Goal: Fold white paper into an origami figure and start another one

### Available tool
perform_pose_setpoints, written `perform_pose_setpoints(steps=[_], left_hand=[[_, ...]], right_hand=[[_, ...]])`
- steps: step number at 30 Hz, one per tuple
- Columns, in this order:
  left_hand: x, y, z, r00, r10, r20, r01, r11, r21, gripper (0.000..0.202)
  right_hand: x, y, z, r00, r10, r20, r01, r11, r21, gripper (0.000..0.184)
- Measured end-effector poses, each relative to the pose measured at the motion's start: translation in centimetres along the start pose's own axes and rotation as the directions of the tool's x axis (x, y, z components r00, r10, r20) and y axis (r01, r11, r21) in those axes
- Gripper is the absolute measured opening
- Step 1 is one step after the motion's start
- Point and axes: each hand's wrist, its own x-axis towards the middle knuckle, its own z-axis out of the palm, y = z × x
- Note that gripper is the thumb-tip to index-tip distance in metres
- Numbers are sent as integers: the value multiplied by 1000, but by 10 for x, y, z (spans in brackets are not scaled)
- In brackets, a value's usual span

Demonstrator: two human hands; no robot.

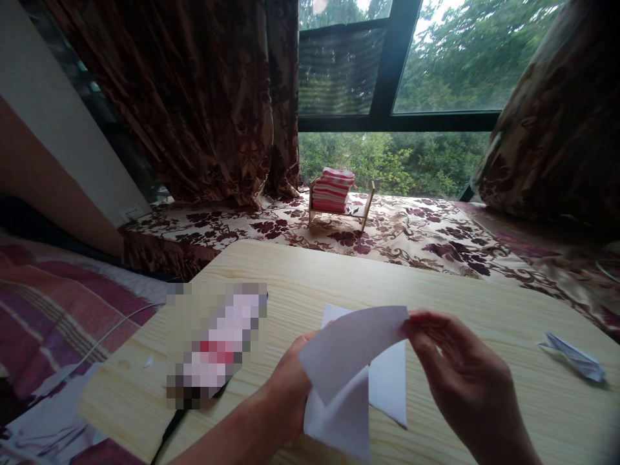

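A white sheet of paper (356, 368), partly folded into pointed flaps, is held up just above the light wooden table (436, 284). My left hand (285, 387) grips its lower left part from behind, fingers mostly hidden by the paper. My right hand (460, 368) pinches the top right corner of the upper flap between thumb and fingers.
A folded paper figure (576, 357) lies on the table at the right. A pixelated object (217, 345) lies at the left of the table. Behind stand a small wooden rack with red-and-white striped cloths (334, 192), patterned bedding, curtains and a window. A striped blanket (53, 297) and white cable lie left.
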Motion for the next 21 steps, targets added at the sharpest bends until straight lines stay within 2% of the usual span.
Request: perform_pose_setpoints(steps=[3,7,11,12,14,16,17,19,21], left_hand=[[3,1,-1,989,115,-91,-119,992,-40,27],[3,3,-3,964,204,-171,-211,977,-22,34],[-1,4,-3,947,257,-192,-251,966,59,35],[-2,4,-3,945,264,-192,-253,964,77,34],[-3,3,-2,946,265,-188,-248,963,108,34],[-3,2,-2,949,260,-180,-237,961,140,33],[-3,2,-1,951,256,-175,-230,961,155,33],[-2,0,-1,956,243,-163,-213,960,179,34],[-2,-1,-2,964,228,-139,-199,961,193,35]], right_hand=[[12,10,-10,987,162,15,-163,986,34,22],[26,27,-22,963,229,140,-227,973,-32,24],[28,41,-24,939,201,278,-124,954,-273,24],[27,41,-23,945,168,282,-70,942,-327,24],[24,35,-18,974,56,218,31,926,-377,26],[18,23,-12,988,-29,154,78,944,-321,28],[15,16,-9,987,-28,158,68,965,-253,28],[8,2,-2,966,31,256,-13,997,-72,29],[1,-7,4,948,86,308,-112,992,66,31]])
